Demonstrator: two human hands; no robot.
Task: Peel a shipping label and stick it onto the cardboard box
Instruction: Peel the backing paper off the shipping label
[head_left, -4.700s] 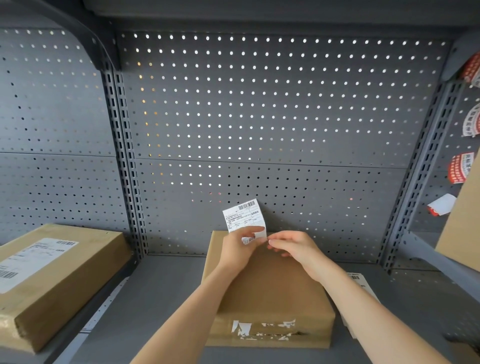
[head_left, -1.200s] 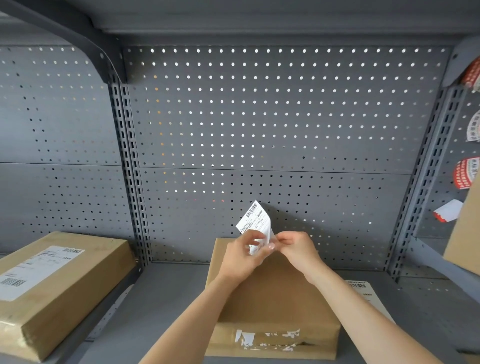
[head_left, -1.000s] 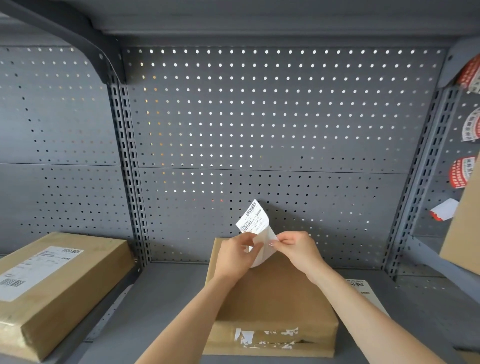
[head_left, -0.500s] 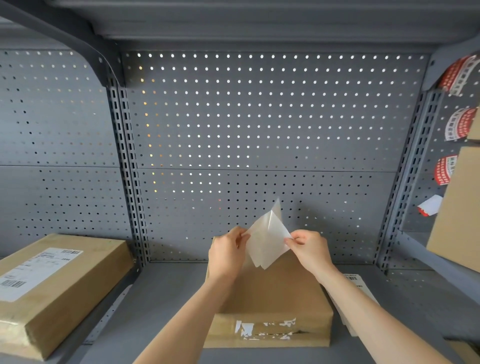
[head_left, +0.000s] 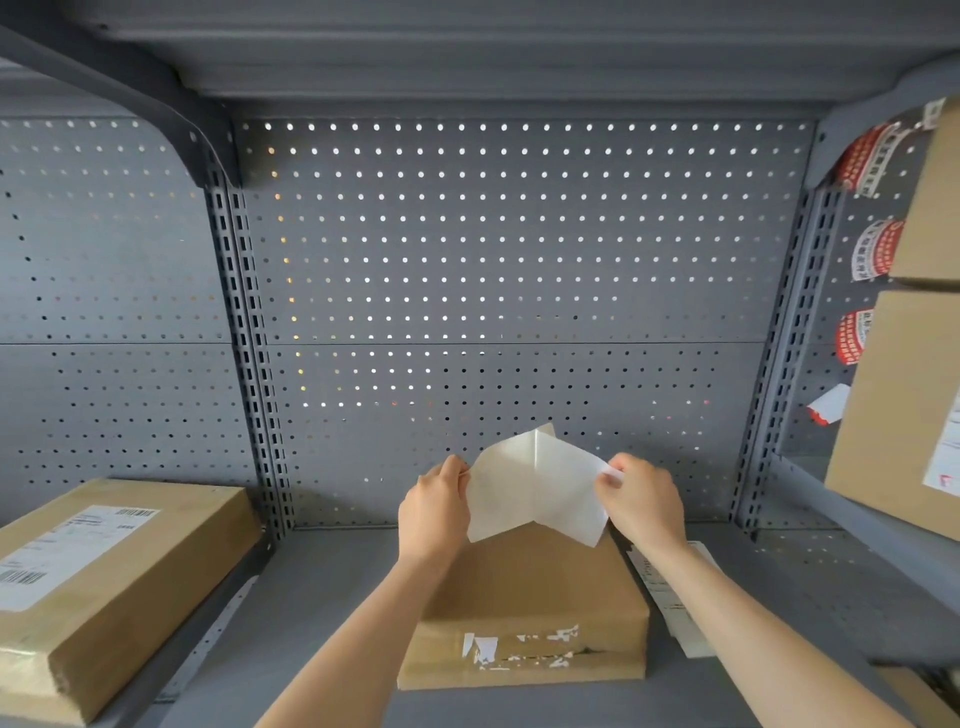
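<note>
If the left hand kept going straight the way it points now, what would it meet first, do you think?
Probably the grey pegboard back panel behind it. The left hand points up and away, pinching the label sheet; depth is unclear.

Grey shelving, brown cardboard, white paper

The pegboard back wall (head_left: 519, 270) is flat grey, dotted with even rows of small round holes, many glowing white and a few orange at centre left. The shelf (head_left: 322, 597) is the same plain grey. At lower centre the cardboard box (head_left: 530, 587) is tan-brown, its front face marked with torn white scraps. Above it the shipping label (head_left: 535, 488) shows a blank, glossy white side. The second box (head_left: 119, 582) at lower left is tan with a white label printed in black barcodes. At upper right, red-and-white stickers (head_left: 878, 254) pattern the grey panel.
</note>
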